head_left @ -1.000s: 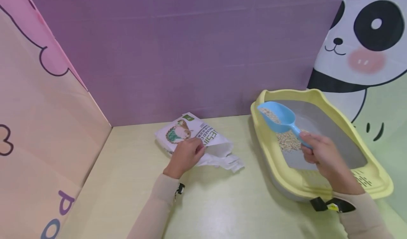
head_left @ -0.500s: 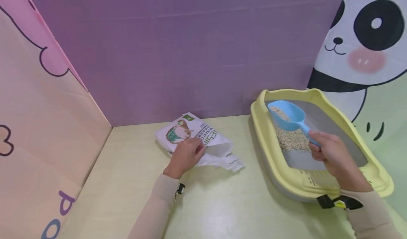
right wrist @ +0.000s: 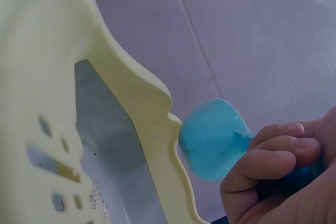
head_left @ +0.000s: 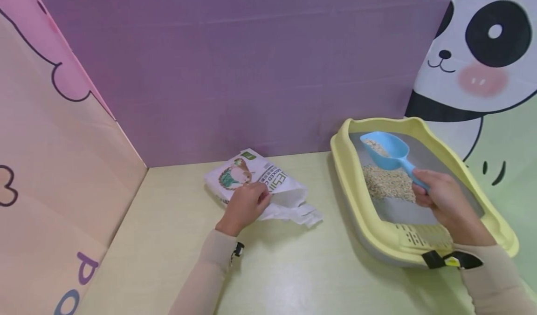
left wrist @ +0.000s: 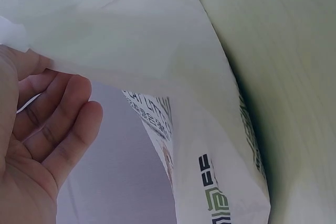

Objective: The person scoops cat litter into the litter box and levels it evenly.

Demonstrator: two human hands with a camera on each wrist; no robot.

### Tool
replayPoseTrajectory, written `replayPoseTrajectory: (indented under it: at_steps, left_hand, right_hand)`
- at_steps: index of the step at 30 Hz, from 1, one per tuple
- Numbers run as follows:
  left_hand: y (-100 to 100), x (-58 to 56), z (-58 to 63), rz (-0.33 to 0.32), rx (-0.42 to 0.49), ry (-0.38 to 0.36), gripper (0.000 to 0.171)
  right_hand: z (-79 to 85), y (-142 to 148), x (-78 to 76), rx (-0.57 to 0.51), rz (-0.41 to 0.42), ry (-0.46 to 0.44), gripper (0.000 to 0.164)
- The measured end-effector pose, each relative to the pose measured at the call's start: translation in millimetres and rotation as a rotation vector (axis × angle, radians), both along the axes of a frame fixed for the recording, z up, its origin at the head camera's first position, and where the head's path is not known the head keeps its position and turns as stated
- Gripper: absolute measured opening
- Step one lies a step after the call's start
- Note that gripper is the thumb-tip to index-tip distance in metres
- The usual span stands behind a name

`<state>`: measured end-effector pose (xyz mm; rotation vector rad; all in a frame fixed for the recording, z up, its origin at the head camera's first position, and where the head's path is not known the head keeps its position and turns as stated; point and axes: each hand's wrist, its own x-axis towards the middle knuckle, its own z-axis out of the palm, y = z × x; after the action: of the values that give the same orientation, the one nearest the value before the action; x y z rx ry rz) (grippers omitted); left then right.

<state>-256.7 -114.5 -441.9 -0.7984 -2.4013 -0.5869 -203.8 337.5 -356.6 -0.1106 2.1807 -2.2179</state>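
In the head view my right hand [head_left: 444, 201] grips the handle of a light blue scoop [head_left: 396, 152]. Pale litter granules lie in the scoop, which is held over the yellow-rimmed litter box [head_left: 352, 184]. Below it, a patch of litter [head_left: 388, 183] covers part of the box's grey floor. My left hand [head_left: 245, 205] pinches the torn edge of a white cat litter bag [head_left: 289, 196] between thumb and forefinger. That bag lies on its side, its mouth facing right. In the right wrist view, curled fingers [right wrist: 268, 166] wrap the handle and the scoop's underside shows.
A purple wall covering [head_left: 260, 72] rises behind the table [head_left: 277, 268]. Pink and cream panels [head_left: 54, 156] stand at the left. On the right is a panda-printed panel [head_left: 482, 54], close to the box. Slots pierce the box's near rim [head_left: 421, 236].
My right hand and the scoop have moved right, from the box's left rim to over its inside. More litter now shows on the box floor. The left hand and bag have stayed still.
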Motion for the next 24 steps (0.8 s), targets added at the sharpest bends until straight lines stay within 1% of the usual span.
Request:
replayPoseTrajectory:
  at_steps: [4, 10, 12, 17, 20, 24]
  left_hand:
    - [0.1, 0.1, -0.4, 0.006, -0.009, -0.011, 0.014]
    - [-0.2, 0.8, 0.3, 0.006, -0.016, -0.015, 0.014]
    - [-0.3, 0.7, 0.3, 0.006, -0.014, -0.017, 0.013]
    - [-0.4, 0.9, 0.2, 0.005, -0.010, -0.024, 0.013]
    - [-0.5, 1.1, 0.5, 0.002, -0.010, -0.029, 0.013]
    - [-0.4, 1.3, 1.3, 0.004, -0.014, -0.038, 0.013]
  right_hand:
    - [-0.2, 3.7, -4.8, 0.022, 0.020, -0.028, 0.028]
    - [-0.4, 9.6, -9.9, 0.091, 0.012, -0.067, 0.028]
    - [-0.4, 10.5, -11.2, 0.092, 0.014, -0.074, 0.028]
    - [-0.4, 10.2, -13.8, 0.081, 0.050, -0.087, 0.028]
    - [-0.1, 10.2, -15.3, 0.109, 0.056, -0.106, 0.029]
    - [-0.5, 11.4, -18.1, 0.110, 0.066, -0.130, 0.027]
